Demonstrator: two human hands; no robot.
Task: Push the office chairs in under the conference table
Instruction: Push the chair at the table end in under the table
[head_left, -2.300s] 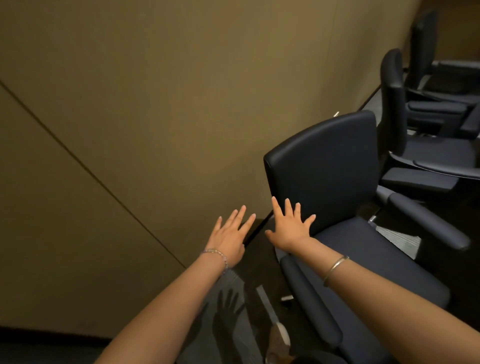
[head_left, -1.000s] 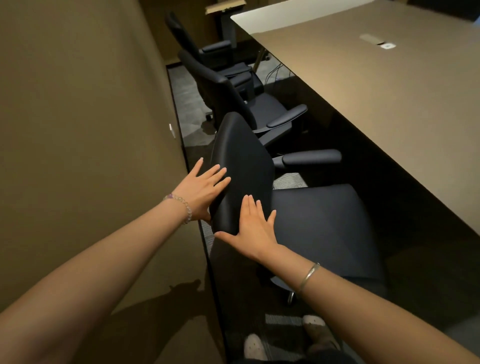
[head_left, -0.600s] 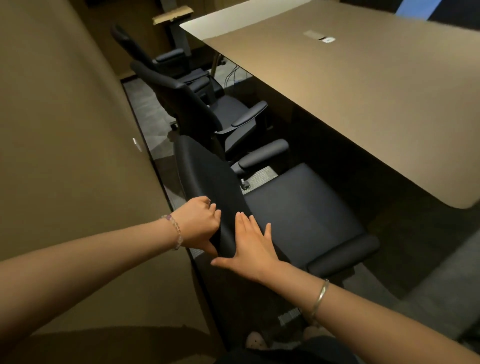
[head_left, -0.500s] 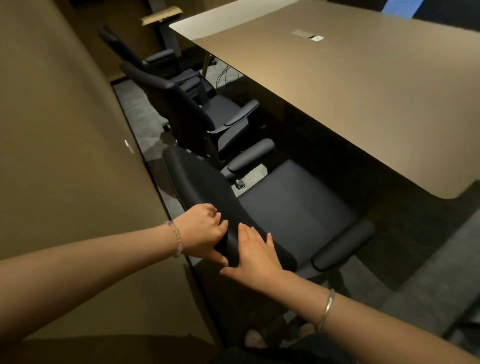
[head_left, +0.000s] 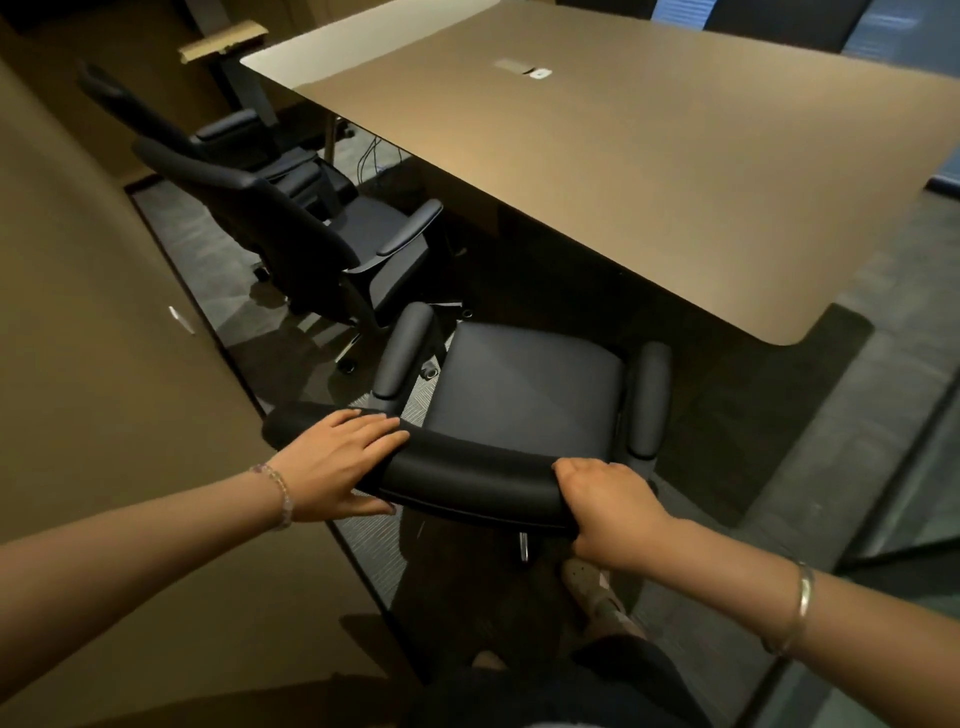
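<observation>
The conference table (head_left: 649, 171) is filling the upper right of the frame, its rounded near corner ending at centre right. The nearest office chair (head_left: 524, 395) is sitting at lower centre, its whole seat showing just short of the table's edge. A wall (head_left: 78, 312) is crowding its left side. A second chair (head_left: 291, 234) and a third chair (head_left: 208, 135) are standing at upper left. The left hand (head_left: 337, 462) is lying flat, fingers straight, on the backrest (head_left: 467, 478), and the right hand (head_left: 605, 499) is curling round the backrest's right end.

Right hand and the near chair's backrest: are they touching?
Touching. The head view shows the right hand on the right end of the near chair's backrest, its fingers curled over the top edge with no gap.
</observation>
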